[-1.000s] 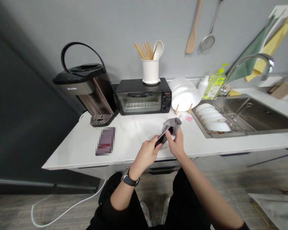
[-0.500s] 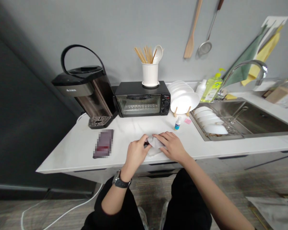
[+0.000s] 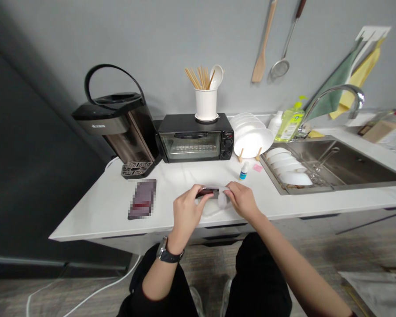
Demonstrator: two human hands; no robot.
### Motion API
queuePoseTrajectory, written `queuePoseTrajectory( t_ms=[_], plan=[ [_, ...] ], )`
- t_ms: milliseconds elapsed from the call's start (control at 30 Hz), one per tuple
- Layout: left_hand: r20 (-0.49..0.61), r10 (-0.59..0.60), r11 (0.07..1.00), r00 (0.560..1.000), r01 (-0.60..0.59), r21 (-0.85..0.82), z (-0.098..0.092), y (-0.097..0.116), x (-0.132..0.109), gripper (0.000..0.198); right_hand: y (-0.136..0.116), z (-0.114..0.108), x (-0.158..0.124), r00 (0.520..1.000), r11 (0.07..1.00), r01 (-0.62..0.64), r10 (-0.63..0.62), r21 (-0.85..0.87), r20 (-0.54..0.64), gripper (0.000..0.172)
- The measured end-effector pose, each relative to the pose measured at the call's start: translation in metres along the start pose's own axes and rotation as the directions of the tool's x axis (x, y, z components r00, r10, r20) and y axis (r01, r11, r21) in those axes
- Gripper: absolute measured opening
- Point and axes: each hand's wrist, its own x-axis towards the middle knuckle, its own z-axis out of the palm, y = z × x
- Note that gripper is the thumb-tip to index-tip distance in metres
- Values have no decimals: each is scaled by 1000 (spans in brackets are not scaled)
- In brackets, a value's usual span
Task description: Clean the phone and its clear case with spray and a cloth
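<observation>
Above the counter's front edge, my left hand (image 3: 186,207) is closed, thumb and fingers pinching a slim dark object with a shiny edge (image 3: 207,192); its kind is unclear. My right hand (image 3: 242,200) grips a thin whitish cloth (image 3: 222,198) at the object's right end. Beneath both hands lies something white and flat (image 3: 211,208), partly hidden. A little farther back stands a small blue-labelled bottle with a white cap (image 3: 244,171), beside a pink slip (image 3: 258,167). Left of my hands, a dark purple rectangular item (image 3: 143,199) rests on the counter, blurred by pixelation.
Behind are a water dispenser (image 3: 119,127), a black toaster oven (image 3: 194,136) topped by a white utensil holder (image 3: 206,103), and racked white plates (image 3: 252,140). Right is a steel sink (image 3: 366,169) with white bowls (image 3: 288,167), a faucet (image 3: 356,99) and a green soap bottle (image 3: 290,123).
My right hand has shifted slightly right and its fingers have curled in, drawing the cloth toward the object's right end. More of the dark object now shows between my hands.
</observation>
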Motion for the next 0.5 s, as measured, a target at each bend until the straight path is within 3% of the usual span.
queuePoseTrajectory(
  t_ms=[100,167,233,300,367,433,500],
  plan=[
    [30,19,1000,999,-19,-25,-1,1,8,19,-1,1,0,994,979,-106,107,174,2,41],
    [74,52,997,996,-48,-63,7,1,14,27,-5,6,4,976,902,-202,220,383,-2,36],
    [37,8,992,999,-4,-130,19,1,18,36,-9,16,10,906,717,-300,420,629,-47,38],
    [5,-117,959,993,114,-258,32,-1,19,53,-10,29,15,780,520,-312,618,795,-98,46],
    [141,-217,872,966,257,-416,42,-5,15,63,-7,41,19,677,413,-275,725,868,-130,51],
    [355,-231,770,906,393,-502,45,-9,9,50,-2,49,20,638,339,-245,762,908,-112,52],
    [470,-223,724,854,468,-507,40,-12,2,39,4,49,19,624,259,-221,778,940,-68,50]
  ],
)
